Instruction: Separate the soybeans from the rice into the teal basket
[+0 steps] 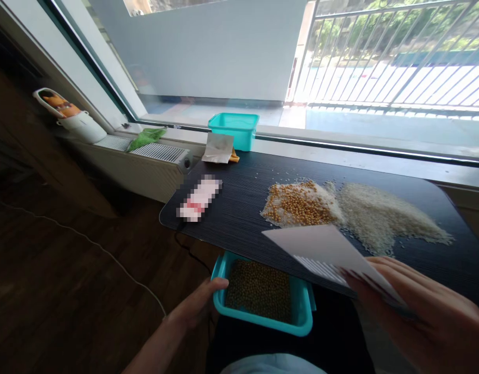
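Note:
My left hand point(202, 301) grips the left rim of a turquoise plastic tub point(262, 323), its thumb over the edge. Yellow-brown dried beans point(258, 288), perhaps soybeans, cover the tub's bottom. The tub sits just below the table's near edge, above my lap. In my right hand point(422, 306) is a folded white card point(320, 246), held over the near side of the dark table point(239, 208). Beyond the card lies a heap of yellow beans point(301, 202) mixed with white rice. Right of it spreads a pile of rice point(379, 213).
At the table's far left corner stands another turquoise tub point(239, 130), with a paper packet point(219, 148) before it. A blurred-out pinkish item point(200, 198) lies on the left. Behind are a radiator point(161, 151), a green cloth point(148, 137), a white basket point(83, 127) and a window.

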{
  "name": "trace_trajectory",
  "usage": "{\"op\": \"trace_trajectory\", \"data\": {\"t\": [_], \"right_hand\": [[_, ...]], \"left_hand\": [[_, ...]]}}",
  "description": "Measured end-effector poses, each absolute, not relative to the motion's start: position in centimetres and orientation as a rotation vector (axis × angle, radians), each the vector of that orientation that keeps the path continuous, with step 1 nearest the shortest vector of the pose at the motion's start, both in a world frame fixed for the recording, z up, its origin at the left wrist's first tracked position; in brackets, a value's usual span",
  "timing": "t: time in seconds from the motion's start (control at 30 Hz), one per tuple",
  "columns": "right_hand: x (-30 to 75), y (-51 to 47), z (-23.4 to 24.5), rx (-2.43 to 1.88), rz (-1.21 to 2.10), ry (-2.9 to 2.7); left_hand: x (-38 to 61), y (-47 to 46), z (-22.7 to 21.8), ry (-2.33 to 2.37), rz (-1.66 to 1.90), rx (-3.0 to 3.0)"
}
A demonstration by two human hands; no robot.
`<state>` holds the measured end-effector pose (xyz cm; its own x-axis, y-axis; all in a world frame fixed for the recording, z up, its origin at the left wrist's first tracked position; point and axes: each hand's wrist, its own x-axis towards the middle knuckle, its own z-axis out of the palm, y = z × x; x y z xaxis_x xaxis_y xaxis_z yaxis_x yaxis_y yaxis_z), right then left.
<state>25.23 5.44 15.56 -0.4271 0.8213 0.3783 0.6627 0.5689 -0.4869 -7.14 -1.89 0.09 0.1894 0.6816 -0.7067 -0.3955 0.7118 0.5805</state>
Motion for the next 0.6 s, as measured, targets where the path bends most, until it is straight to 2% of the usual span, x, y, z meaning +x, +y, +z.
{"op": "trace_trajectory", "data": {"t": [0.17,0.6], "right_hand": [[27.0,6.3,14.1,-1.328,0.267,-2.023],[26.5,7.3,14.0,-1.651,0.515,-1.679]], "left_hand": [[-5.2,-1.7,0.0,1.11,0.756,0.309],[-2.8,-1.1,1.0,1.208,0.693,0.301]]}}
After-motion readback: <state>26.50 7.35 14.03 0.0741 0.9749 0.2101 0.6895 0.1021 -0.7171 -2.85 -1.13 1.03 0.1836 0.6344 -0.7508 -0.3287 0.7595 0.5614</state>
